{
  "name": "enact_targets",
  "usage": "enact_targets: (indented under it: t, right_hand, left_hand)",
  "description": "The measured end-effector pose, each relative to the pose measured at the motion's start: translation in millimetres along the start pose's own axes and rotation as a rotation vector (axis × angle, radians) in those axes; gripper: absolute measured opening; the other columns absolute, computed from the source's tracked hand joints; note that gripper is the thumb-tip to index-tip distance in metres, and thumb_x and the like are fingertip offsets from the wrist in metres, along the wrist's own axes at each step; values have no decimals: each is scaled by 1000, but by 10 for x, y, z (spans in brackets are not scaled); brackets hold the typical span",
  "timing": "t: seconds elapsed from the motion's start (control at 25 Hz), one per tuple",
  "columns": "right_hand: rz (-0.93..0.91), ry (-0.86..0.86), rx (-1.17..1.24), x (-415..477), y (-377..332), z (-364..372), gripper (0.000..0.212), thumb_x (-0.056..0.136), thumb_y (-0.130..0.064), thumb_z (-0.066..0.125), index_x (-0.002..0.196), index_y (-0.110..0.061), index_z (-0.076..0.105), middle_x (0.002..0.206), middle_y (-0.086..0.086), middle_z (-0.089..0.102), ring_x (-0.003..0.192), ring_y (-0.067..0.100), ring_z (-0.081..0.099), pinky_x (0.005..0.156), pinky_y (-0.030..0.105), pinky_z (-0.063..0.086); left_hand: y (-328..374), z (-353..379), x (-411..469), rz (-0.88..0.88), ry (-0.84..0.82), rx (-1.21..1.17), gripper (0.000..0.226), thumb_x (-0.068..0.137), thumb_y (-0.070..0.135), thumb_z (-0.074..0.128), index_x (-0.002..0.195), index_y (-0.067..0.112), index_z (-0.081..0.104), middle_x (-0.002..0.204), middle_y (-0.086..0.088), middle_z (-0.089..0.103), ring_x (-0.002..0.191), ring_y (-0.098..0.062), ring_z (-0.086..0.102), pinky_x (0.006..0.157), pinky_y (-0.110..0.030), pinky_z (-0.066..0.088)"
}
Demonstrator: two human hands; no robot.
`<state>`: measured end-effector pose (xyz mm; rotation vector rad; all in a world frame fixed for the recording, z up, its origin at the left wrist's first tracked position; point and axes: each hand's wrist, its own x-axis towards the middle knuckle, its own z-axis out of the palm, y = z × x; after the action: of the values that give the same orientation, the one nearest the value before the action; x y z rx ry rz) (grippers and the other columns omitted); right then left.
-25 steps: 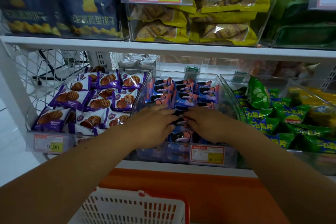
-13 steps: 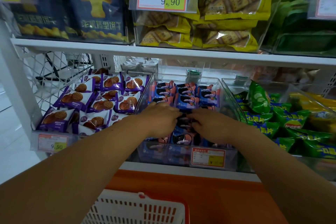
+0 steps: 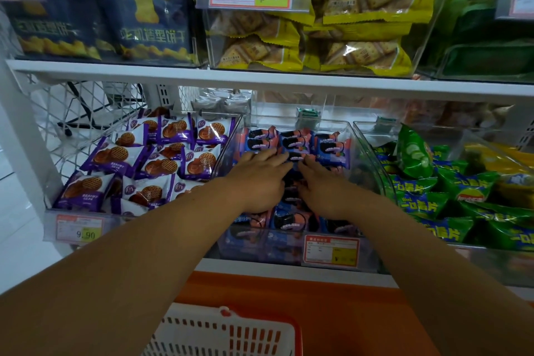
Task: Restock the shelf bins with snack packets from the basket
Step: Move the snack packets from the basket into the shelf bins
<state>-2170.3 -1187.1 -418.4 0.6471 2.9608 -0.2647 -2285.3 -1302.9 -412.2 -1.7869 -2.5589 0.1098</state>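
At 9 o'clock from the hands, the purple waffle packets fill their own bin, which is no part of this step. The white basket with its red rim sits at 6 o'clock, low and well apart from both hands; what it holds cannot be seen from here.

The left hand lies palm-down in the middle bin, fingers stretched flat towards 1 o'clock over the blue-and-pink packets. It looks to be pressing, not gripping. The bin's long axis runs from 12 to 6 o'clock, and the packets lie across it in rows. The back rows at 12 o'clock stand neat, while those under the palms are less tidy.

The right hand mirrors the left, flat on the packets with its fingers pointing to 11 o'clock. The two sets of fingertips nearly meet over one packet in the centre of the bin. Neither hand is closed on anything that shows.

My judgement is that the packets are being levelled, so the next fetch lies straight back at 6 o'clock. The basket sits a little towards 7, so the left hand has the shorter reach. The green crisp packets at 3 o'clock are in the neighbouring bin, just beside the right forearm
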Motion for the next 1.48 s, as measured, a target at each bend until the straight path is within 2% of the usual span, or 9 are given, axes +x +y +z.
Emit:
enact_targets:
  t: [0.24,0.44,0.6,0.92,1.04,1.16,1.28,1.36,1.48]
  right_hand:
    - [-107,21,11,-101,-2,-95,51,107,-24,28,154,-15,13,163,0,2,149,18,5,118,33,13]
    - [-131,-38,113,-384,84,-301,39,104,-29,37,142,-32,45,152,-7,37,136,15,38,113,28,30]
    - [-174,-190,-17,-512,15,-212,38,104,-26,35,139,-29,51,154,-8,33,142,14,29,116,31,25]
    - [-192,-143,-50,-569,-96,-251,39,104,-28,35,141,-29,48,156,-6,30,140,15,32,111,26,26]
    - [-157,11,124,-609,-224,-366,39,104,-23,37,140,-35,43,142,-10,45,111,12,57,88,20,44]
    - [-169,86,230,-609,-496,-460,39,105,-23,35,137,-43,43,123,-8,57,70,20,61,61,30,51]
    - [-197,121,237,-523,-852,-511,39,105,-19,35,139,-36,44,144,-3,46,82,14,61,69,25,51]
    - [-227,141,218,-461,-1094,-484,40,105,-16,35,140,-32,44,148,-3,42,111,20,58,92,33,51]
    - [-338,206,90,-355,-1497,-330,40,105,-17,35,142,-28,43,151,-6,37,140,16,32,116,29,25]
  left_hand:
    - [-59,25,-8,-16,-44,-26,53,105,35,26,155,25,10,163,7,-2,149,-15,-9,119,-42,-3]
    - [-122,-5,-295,95,91,-112,45,104,39,32,149,32,34,159,16,18,148,-7,-2,118,-28,-8]
    - [-103,77,-534,170,63,-27,42,104,40,31,145,33,41,154,20,31,147,-3,6,113,-20,-3]
    - [-33,-1,-632,211,125,-57,51,102,41,25,146,23,41,153,8,37,144,-8,20,114,-15,0]
    - [-298,-186,-1037,148,306,-195,44,104,35,34,148,30,37,152,19,27,141,5,15,110,-8,-3]
    - [-853,-176,-1541,-63,445,-204,43,102,27,44,145,29,42,152,15,33,143,-3,22,120,-27,13]
    - [-1323,5,-1891,-263,488,-196,42,101,24,43,143,21,48,152,4,39,141,-16,35,117,-32,26]
    - [-1505,116,-1992,-283,519,-164,48,96,26,41,142,17,49,152,0,40,138,-21,40,116,-36,31]
    - [-1629,234,-2069,-333,508,-178,49,101,27,43,149,20,36,159,3,25,145,-18,27,117,-29,21]
